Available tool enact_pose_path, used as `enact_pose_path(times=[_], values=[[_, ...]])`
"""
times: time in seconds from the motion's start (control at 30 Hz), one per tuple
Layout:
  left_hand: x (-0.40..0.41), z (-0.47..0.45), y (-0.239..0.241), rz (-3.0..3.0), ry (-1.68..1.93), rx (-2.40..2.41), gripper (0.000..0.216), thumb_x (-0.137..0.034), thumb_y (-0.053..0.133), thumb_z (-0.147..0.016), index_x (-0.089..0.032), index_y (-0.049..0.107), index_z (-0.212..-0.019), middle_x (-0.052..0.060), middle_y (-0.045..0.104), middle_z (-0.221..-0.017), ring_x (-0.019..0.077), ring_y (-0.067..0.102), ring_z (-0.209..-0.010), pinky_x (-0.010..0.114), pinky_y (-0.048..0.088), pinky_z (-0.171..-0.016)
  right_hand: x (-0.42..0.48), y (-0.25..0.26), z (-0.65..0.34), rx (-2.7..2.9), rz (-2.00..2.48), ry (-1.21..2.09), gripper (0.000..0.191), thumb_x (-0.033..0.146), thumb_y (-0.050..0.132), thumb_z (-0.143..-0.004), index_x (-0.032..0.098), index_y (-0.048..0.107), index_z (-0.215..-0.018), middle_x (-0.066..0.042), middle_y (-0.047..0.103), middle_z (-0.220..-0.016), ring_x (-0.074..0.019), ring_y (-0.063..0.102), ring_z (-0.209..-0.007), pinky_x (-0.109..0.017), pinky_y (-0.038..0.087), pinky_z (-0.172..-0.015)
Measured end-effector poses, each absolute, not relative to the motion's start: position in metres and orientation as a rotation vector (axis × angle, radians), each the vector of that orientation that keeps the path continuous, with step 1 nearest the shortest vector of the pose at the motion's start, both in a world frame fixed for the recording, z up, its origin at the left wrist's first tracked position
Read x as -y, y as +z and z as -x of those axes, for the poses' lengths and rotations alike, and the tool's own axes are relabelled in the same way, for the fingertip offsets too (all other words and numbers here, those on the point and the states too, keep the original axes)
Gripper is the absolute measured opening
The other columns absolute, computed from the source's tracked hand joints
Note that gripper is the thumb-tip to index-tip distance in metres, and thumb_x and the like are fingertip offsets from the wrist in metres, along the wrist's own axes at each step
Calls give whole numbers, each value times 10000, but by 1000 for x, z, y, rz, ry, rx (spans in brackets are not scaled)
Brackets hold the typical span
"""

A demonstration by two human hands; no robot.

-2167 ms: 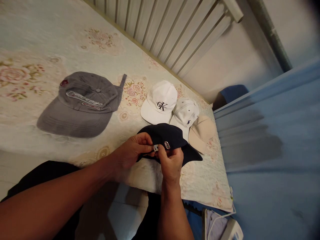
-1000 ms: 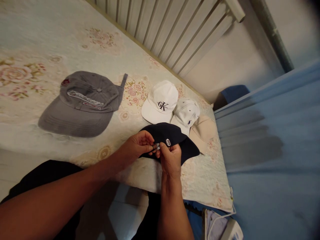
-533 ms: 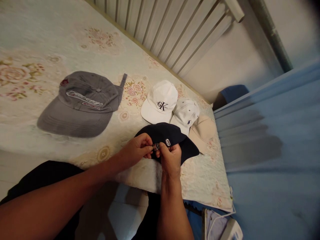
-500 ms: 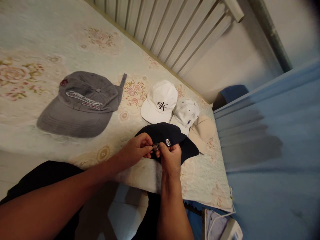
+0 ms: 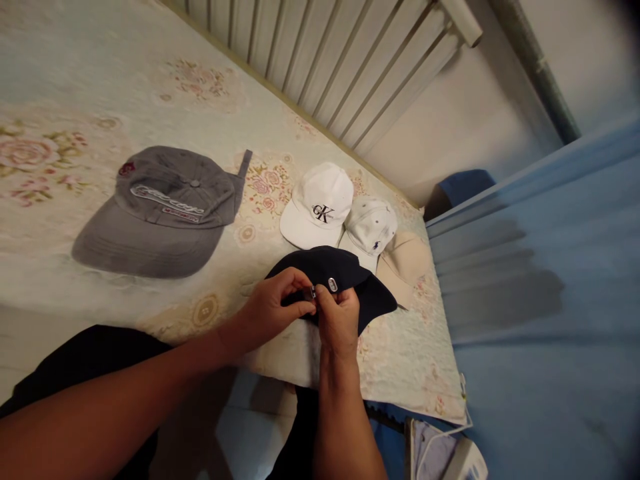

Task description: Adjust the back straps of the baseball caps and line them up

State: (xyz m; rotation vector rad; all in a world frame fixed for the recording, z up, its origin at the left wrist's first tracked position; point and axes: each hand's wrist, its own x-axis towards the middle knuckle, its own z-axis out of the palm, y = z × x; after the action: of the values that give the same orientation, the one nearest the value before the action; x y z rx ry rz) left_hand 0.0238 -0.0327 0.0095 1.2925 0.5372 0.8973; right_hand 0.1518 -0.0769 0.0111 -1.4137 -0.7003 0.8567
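Note:
A dark navy cap [image 5: 377,297] lies at the near edge of the bed, its back strap towards me. On the strap sits a small metal buckle [image 5: 313,292], partly covered by my fingers. My left hand [image 5: 277,300] pinches the buckle from the left, thumb below and fingers above. Close against it, my right hand [image 5: 340,313] grips the strap between thumb and bent fingers. A small oval metal eyelet [image 5: 333,285] shows on the cap just above my right thumb. Just beyond it rest a white cap with black letters [image 5: 320,200] and a white cap with a small blue emblem [image 5: 373,223].
A grey cap [image 5: 160,207] lies at the left on the floral bedspread [image 5: 200,80]. A beige cap [image 5: 405,260] is at the right. A white radiator [image 5: 310,60] runs along the back; a blue curtain [image 5: 525,300] hangs on the right.
My left hand has shifted slightly right and closed in over the buckle, covering more of it. My right hand stays on the strap. The caps lie as before.

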Motion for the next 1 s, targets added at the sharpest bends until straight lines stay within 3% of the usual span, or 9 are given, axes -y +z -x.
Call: enact_pose_path(times=[0.17,0.33,0.5,0.73,1.0], values=[[33,-26,1,-1599,1053,-753,104,-172,606,-768,-177,546,-852,-8,628,-730,124,597,-668,263,475,-642,79,15,-150,758,1435,873,206,306,711,-718,181,561,-784,66,590,-514,-78,510,-419,-187,388,-430],[32,-24,0,-1699,1176,-813,94,-174,593,-786,-182,548,-868,-6,632,-779,119,610,-691,245,483,-642,90,31,-146,896,1663,674,247,348,690,-756,185,525,-672,76,511,-481,-67,452,-435,-188,332,-431],[32,-24,0,-1789,1218,-798,112,-134,582,-776,-183,548,-871,-13,622,-778,117,610,-699,237,480,-636,97,40,-144,1097,1660,563,107,288,665,-779,190,625,-759,68,479,-563,-79,456,-502,-210,373,-480],[32,-25,-4,-1911,1271,-748,142,-96,562,-781,-190,544,-886,-21,602,-798,104,584,-714,227,471,-660,97,41,-150,1241,1699,550,109,261,621,-807,218,709,-856,23,604,-659,-102,510,-544,-228,406,-508],[32,-25,-1,-1931,1260,-742,141,-91,561,-778,-189,540,-876,-22,599,-791,107,583,-715,224,468,-652,96,43,-146,1273,1753,560,140,287,555,-846,196,657,-818,52,511,-525,-95,468,-466,-219,374,-471]])
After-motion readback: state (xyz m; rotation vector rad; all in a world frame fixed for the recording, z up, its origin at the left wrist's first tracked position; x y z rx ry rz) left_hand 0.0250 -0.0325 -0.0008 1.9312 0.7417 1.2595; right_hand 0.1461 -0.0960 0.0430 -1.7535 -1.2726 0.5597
